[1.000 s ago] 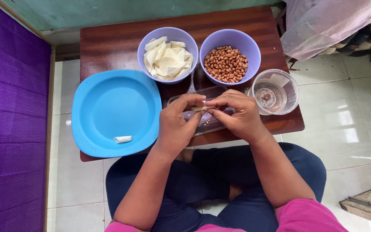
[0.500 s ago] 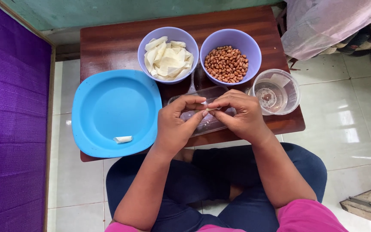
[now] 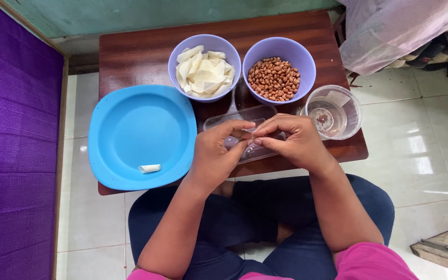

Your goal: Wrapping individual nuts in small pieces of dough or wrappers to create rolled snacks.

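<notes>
Left hand (image 3: 214, 155) and right hand (image 3: 291, 141) meet fingertip to fingertip, pinched narrow on a small pale piece (image 3: 250, 140), above the clear tray (image 3: 219, 120) near the table's (image 3: 130, 52) front edge.

Low wooden table (image 3: 141, 49) on white tiles (image 3: 421, 171) (purple wall (image 3: 11, 135)).

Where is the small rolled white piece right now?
In the head view, the rolled white piece lies on the blue plate, near its front rim, beside the left hand.

Glossy wood table (image 3: 141, 52); smooth blue plastic plate (image 3: 130, 129); clear cup (image 3: 338, 111), probably plastic.
</notes>
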